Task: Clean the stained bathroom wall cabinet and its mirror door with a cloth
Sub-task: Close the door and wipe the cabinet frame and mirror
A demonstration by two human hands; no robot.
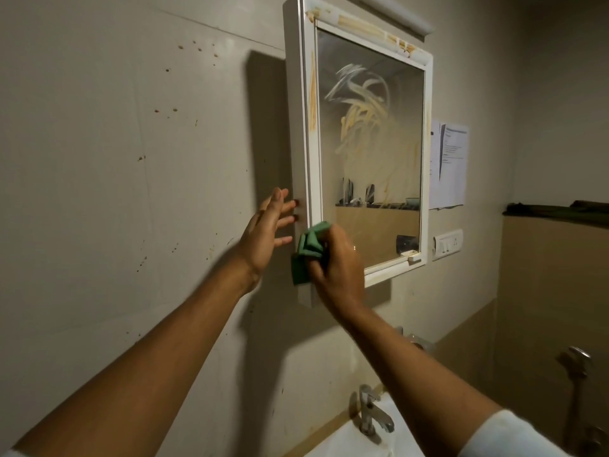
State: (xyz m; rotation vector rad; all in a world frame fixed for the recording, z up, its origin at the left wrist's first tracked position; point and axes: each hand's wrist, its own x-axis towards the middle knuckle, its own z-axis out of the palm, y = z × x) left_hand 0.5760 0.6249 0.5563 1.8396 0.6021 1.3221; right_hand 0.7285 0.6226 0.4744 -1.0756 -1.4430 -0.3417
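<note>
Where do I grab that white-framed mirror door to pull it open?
Likely the small white tab at the bottom right corner of the white-framed mirror door. It juts out from the flat frame, so you can hook it from the front, on the right. The rest of the frame looks smooth.

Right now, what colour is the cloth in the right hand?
Green; the cloth, bunched in the right hand at the cabinet's lower left corner, shows in the head view.
</note>
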